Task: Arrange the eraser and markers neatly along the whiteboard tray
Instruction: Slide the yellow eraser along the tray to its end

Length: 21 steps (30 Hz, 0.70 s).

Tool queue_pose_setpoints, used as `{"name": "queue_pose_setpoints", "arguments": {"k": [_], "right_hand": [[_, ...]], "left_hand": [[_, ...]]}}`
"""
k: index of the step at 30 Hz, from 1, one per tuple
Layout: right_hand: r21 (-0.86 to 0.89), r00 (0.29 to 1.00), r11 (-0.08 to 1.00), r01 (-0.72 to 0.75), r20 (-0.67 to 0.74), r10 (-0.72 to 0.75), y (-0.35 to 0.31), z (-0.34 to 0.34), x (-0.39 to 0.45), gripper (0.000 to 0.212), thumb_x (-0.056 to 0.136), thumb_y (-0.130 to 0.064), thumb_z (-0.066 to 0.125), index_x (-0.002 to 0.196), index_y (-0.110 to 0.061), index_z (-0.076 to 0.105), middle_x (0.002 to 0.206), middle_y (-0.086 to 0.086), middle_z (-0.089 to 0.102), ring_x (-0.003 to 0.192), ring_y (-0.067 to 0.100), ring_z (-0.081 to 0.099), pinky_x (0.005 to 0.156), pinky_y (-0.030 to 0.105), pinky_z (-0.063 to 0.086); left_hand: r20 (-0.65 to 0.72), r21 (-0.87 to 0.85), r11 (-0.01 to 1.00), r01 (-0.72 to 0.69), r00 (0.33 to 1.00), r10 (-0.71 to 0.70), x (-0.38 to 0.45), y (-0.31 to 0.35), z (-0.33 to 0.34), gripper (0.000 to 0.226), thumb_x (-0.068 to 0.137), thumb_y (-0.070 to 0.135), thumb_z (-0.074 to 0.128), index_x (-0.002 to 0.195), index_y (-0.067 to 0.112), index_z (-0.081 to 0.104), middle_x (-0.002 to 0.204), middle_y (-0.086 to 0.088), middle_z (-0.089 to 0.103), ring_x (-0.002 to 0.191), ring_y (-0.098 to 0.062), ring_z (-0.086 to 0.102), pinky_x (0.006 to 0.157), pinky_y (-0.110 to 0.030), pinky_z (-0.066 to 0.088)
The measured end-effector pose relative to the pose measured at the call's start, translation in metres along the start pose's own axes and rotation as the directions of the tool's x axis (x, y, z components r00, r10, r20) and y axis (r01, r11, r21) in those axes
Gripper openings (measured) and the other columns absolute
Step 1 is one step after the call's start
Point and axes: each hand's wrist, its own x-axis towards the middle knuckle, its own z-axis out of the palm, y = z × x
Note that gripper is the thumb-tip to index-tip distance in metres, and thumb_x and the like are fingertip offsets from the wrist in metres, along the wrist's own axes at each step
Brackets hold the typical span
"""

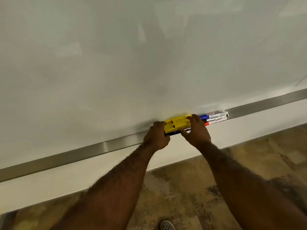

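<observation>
Your L hand (157,138) grips the eraser (178,124) at one end, R hand (196,130) pinches the other; it's on the tray (106,147). Keep it flat, square w/ tray edge, snug vs markers (216,117) just beside.

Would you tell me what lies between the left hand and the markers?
In the head view, the yellow eraser lies there, the left hand gripping one end, the right hand the other, beside the markers.

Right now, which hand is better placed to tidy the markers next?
Right. The right hand holds the end of the yellow eraser nearest the markers, which lie just beyond its fingers. The left hand grips the far end, away from them.
</observation>
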Motion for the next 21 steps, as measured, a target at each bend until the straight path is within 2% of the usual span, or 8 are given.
{"name": "queue_pose_setpoints", "arguments": {"k": [4, 7, 14, 21], "right_hand": [[0.03, 0.993, 0.996, -0.086, 0.081, 0.084, 0.016, 0.002, 0.013, 0.076, 0.075, -0.033, 0.079, 0.136, -0.006, 0.041, 0.14, 0.018, 0.043, 0.126, 0.036, 0.042, 0.1, 0.049, 0.044], [0.061, 0.988, 0.991, -0.119, 0.109, 0.112, 0.022, 0.006, 0.021, 0.081, 0.073, -0.034, 0.081, 0.137, -0.006, 0.039, 0.134, 0.02, 0.048, 0.122, 0.036, 0.046, 0.099, 0.048, 0.045], [0.099, 0.988, 0.988, -0.118, 0.115, 0.106, 0.022, 0.014, 0.031, 0.077, 0.075, -0.031, 0.081, 0.137, -0.009, 0.042, 0.13, 0.019, 0.054, 0.118, 0.034, 0.051, 0.1, 0.047, 0.045], [0.144, 0.997, 0.987, -0.065, 0.053, 0.058, 0.016, 0.016, 0.022, 0.079, 0.071, -0.03, 0.083, 0.136, -0.009, 0.044, 0.132, 0.02, 0.049, 0.12, 0.034, 0.047, 0.1, 0.044, 0.042]], "left_hand": [[-0.006, -0.017, 0.992, 0.128, 0.992, -0.128, 0.013, 0.006, 0.006, 0.06, 0.08, 0.028, 0.069, 0.129, 0.012, 0.039, 0.125, -0.018, 0.052, 0.111, -0.037, 0.054, 0.089, -0.045, 0.051], [-0.021, -0.057, 0.984, 0.167, 0.986, -0.168, 0.017, 0.008, 0.013, 0.062, 0.08, 0.028, 0.072, 0.128, 0.009, 0.038, 0.12, -0.02, 0.056, 0.106, -0.038, 0.057, 0.084, -0.045, 0.051], [-0.119, -0.228, 0.965, 0.127, 0.98, -0.157, 0.018, 0.007, 0.024, 0.061, 0.081, 0.014, 0.072, 0.133, 0.008, 0.04, 0.125, -0.021, 0.052, 0.111, -0.036, 0.054, 0.093, -0.045, 0.049], [-0.223, -0.284, 0.955, 0.087, 0.963, -0.154, 0.01, 0.002, 0.023, 0.062, 0.078, 0.011, 0.074, 0.132, 0.007, 0.042, 0.126, -0.021, 0.045, 0.107, -0.037, 0.054, 0.09, -0.042, 0.048]]}}
